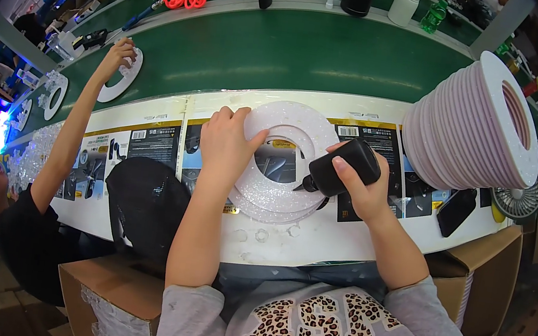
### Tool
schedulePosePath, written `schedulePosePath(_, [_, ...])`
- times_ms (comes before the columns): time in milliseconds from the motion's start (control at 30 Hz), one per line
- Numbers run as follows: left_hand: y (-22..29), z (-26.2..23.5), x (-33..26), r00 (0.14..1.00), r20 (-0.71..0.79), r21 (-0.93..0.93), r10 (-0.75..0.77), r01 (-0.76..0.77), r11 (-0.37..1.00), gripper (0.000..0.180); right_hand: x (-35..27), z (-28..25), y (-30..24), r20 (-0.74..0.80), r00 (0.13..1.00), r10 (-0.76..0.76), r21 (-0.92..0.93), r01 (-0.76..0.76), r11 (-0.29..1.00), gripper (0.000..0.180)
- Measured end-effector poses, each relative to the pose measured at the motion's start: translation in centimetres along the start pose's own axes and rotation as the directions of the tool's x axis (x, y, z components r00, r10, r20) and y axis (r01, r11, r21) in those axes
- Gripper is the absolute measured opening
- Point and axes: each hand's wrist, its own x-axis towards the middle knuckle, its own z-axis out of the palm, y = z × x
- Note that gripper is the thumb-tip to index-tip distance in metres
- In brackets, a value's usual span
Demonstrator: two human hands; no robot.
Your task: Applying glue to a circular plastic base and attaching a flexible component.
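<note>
Two white glittery flat rings [293,115] lie one on the other, slightly offset, on the worktable in front of me. My left hand [224,136] grips the upper ring at its left side, the thumb over the ring's face and the fingers by the outer edge. A black squeeze bottle [359,167] with a pointed nozzle is held tilted in my right hand [369,188]. Its tip [300,187] points down to the ring's lower right part; whether it touches, I cannot tell. Fingers partly wrap the bottle, and its far side is hidden.
A tall stack of similar rings [468,126] stands at the right, near a small fan [522,194] and a dark phone [455,211]. At left a co-worker's hand [121,53] reaches to another ring [124,81] on the green surface [265,45]. A black chair back [142,199] and cardboard boxes [112,276] are close by.
</note>
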Motion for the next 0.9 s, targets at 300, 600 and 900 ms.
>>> schedulePosePath(300, [-0.1, 0.2, 0.0, 1.0, -0.008, -0.001, 0.006, -0.006, 1.0, 0.049, 0.1, -0.3, 0.2, 0.011, 1.0, 0.01, 0.007, -0.01, 1.0, 0.025])
schedulePosePath(600, [-0.7, -0.1, 0.2, 0.999, -0.036, 0.067, -0.026, 0.029, 0.997, 0.048, 0.1, -0.6, -0.4, -0.13, 0.991, 0.034, 0.096, -0.022, 0.995, 0.025])
schedulePosePath(900, [-1.4, -0.1, 0.4, 0.997, -0.03, 0.06, -0.066, 0.068, 0.996, 0.048, 0.1, -1.0, -0.6, -0.067, 0.997, 0.044, 0.071, -0.039, 0.997, 0.025])
